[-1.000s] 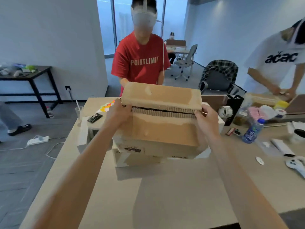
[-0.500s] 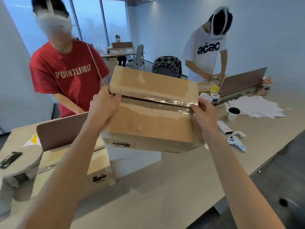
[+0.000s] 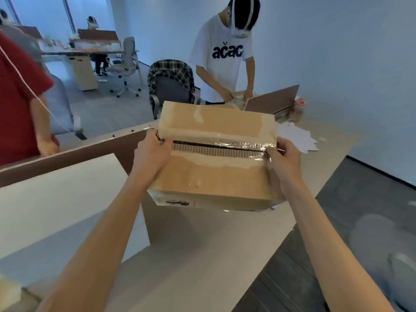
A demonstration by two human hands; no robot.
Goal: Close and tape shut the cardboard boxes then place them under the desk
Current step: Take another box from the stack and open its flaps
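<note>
A brown cardboard box (image 3: 216,174) is held in the air above the beige desk (image 3: 193,248), its two top flaps closed with a strip of clear tape over the seam. My left hand (image 3: 152,152) grips the box's left end at the seam. My right hand (image 3: 284,156) grips its right end. The box is tilted slightly toward me, and a printed label shows on its near side.
A person in a white shirt (image 3: 221,57) works on another box at the desk's far end. A person in a red shirt (image 3: 15,95) stands at left. A brown flap (image 3: 74,152) and a pale box panel (image 3: 58,197) lie left. Dark floor (image 3: 351,212) lies beyond the desk's right edge.
My view has swung right while both hands carry the box rightward, away from the person in red and toward the desk's right edge. The grip on both ends is unchanged.
</note>
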